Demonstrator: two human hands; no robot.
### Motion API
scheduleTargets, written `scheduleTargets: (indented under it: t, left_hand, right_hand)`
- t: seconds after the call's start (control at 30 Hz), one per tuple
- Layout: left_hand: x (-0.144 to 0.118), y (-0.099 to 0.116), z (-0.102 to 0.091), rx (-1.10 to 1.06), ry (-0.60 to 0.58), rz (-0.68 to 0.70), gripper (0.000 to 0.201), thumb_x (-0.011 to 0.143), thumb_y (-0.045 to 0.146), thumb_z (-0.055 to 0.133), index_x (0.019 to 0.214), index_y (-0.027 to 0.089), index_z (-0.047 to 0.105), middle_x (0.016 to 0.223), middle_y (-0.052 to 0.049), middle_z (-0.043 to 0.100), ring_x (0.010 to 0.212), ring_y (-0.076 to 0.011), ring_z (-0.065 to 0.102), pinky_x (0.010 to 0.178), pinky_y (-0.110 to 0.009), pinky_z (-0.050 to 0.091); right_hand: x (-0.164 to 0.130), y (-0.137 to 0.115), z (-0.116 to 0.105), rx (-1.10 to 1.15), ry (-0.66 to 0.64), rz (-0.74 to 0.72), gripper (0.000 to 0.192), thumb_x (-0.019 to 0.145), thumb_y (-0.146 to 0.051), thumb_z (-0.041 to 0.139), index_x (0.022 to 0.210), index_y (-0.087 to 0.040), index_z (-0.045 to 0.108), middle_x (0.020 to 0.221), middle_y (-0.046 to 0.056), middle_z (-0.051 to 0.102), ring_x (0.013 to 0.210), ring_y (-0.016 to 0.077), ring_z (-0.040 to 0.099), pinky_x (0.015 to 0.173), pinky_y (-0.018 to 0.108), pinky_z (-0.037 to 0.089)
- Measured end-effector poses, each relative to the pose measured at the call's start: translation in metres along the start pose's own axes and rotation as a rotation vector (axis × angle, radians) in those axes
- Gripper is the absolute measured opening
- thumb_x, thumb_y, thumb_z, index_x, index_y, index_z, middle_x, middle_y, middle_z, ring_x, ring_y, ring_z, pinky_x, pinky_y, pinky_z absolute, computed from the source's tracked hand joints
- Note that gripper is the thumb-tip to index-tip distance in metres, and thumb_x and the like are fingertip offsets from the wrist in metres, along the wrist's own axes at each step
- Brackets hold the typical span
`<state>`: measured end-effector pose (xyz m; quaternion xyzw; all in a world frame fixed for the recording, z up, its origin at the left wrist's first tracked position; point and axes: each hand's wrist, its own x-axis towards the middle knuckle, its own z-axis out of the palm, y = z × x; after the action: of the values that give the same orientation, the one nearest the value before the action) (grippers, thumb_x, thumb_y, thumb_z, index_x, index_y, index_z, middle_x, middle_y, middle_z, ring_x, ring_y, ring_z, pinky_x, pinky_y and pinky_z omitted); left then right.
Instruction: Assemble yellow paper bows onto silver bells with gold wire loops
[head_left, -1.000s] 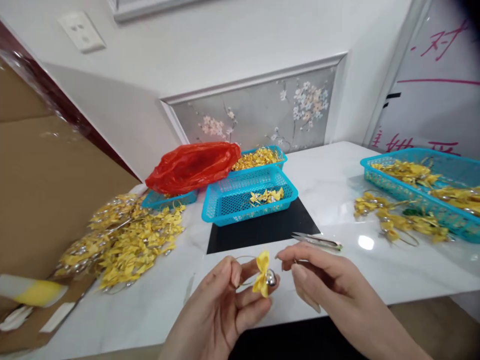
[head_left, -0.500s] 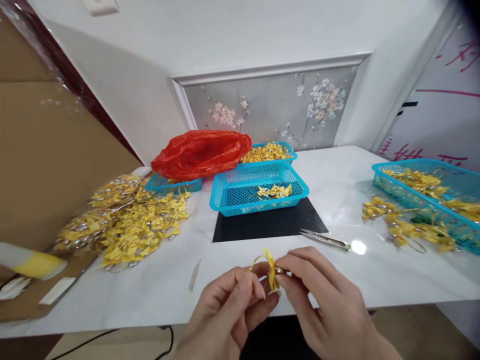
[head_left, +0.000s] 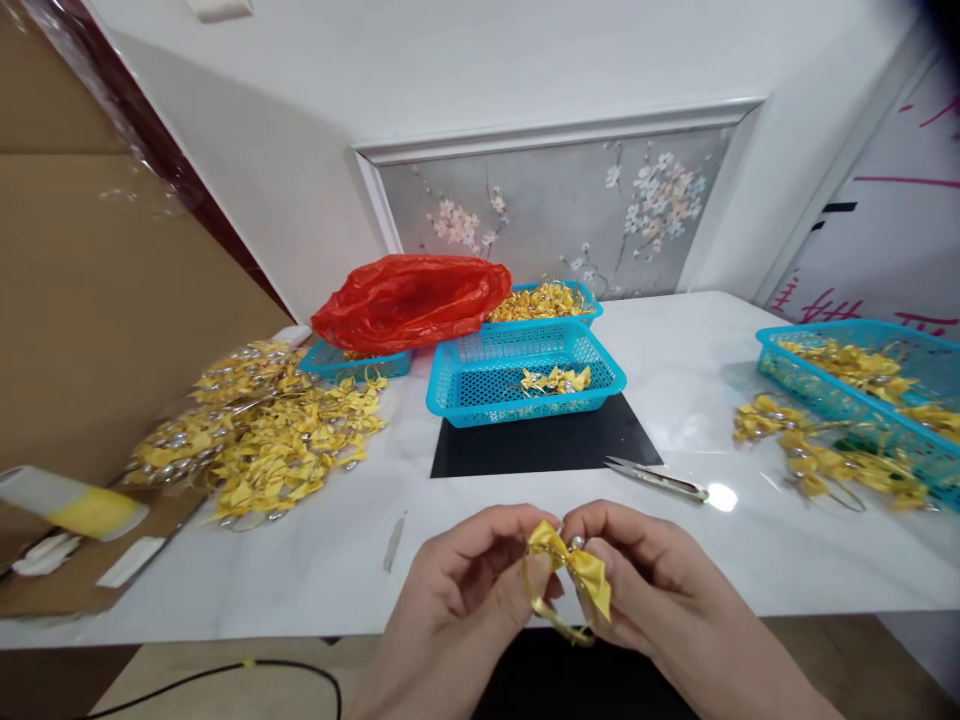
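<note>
The left hand (head_left: 472,590) and right hand (head_left: 660,590) slant inward, almost meeting, fingers curled and thumbs towards the wearer. Each grip pinches one side of the yellow ribbon bow (head_left: 591,578), held between them above the worktop (head_left: 300,590), its looped band (head_left: 574,634) hanging below. Beyond lie snips (head_left: 667,484), then a blue perforated basket (head_left: 525,412).

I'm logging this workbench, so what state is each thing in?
Yellow bow: held between left hand and right hand
Front basket: a few bows inside
Rear basket: heaped
Left basket: partly covered
Right basket: partly filled
Red bag: crumpled, mouth open
Snips: lying down, blades apart
Left pile: heaped
</note>
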<state>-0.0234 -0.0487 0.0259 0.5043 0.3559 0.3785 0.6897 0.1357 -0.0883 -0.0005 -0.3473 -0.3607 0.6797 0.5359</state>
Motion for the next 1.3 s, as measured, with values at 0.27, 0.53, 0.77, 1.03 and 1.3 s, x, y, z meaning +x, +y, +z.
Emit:
scheduleTargets:
  t: [0.27,0.53,0.77,1.03,1.3]
  left_hand:
    - [0.0,0.004,0.003,-0.062,0.022,-0.057,0.012,0.078,0.028,0.079,0.079,0.017,0.074,0.068,0.001,0.067,0.064,-0.0097,0.059,0.063,-0.016,0.049]
    - [0.004,0.0,-0.002,-0.564,-0.029,-0.256,0.013,0.071,0.016,0.084,0.075,0.013,0.072,0.061,0.001,0.064,0.052,-0.0073,0.057,0.054,-0.019,0.053]
    - [0.005,-0.008,-0.003,-0.938,-0.179,-0.482,0.021,0.063,0.002,0.085,0.081,0.003,0.074,0.053,0.004,0.052,0.045,-0.001,0.049,0.042,-0.008,0.045]
    - [0.006,-0.01,-0.005,-0.939,-0.252,-0.507,0.02,0.065,0.007,0.086,0.07,0.008,0.067,0.056,0.004,0.048,0.046,0.001,0.044,0.039,-0.001,0.032]
    - [-0.001,-0.008,-0.008,-0.078,0.204,0.109,0.027,0.088,0.047,0.062,0.085,0.021,0.069,0.082,-0.002,0.062,0.07,-0.0152,0.055,0.062,-0.024,0.051]
  right_hand:
    - [-0.001,0.005,-0.003,-0.099,0.099,-0.057,0.032,0.092,-0.051,0.06,0.088,-0.019,0.061,0.068,-0.003,0.049,0.054,0.0063,0.034,0.049,0.019,0.025]
    - [-0.005,-0.003,-0.008,-0.574,0.279,-0.462,0.017,0.096,-0.034,0.055,0.098,-0.026,0.069,0.079,0.0,0.057,0.063,0.0107,0.05,0.054,0.021,0.039]
    - [0.005,-0.017,-0.002,-0.749,0.021,-0.554,0.018,0.093,-0.02,0.057,0.108,-0.027,0.066,0.083,-0.001,0.054,0.073,0.0119,0.053,0.063,0.022,0.045]
    - [0.011,-0.037,0.003,-0.916,-0.164,-0.485,0.02,0.096,-0.011,0.049,0.101,-0.022,0.064,0.091,-0.001,0.054,0.078,0.0091,0.054,0.068,0.021,0.044]
    - [0.014,-0.03,0.003,-0.944,-0.023,-0.5,0.016,0.095,-0.013,0.051,0.082,-0.021,0.055,0.08,-0.002,0.052,0.07,0.0115,0.05,0.06,0.024,0.04]
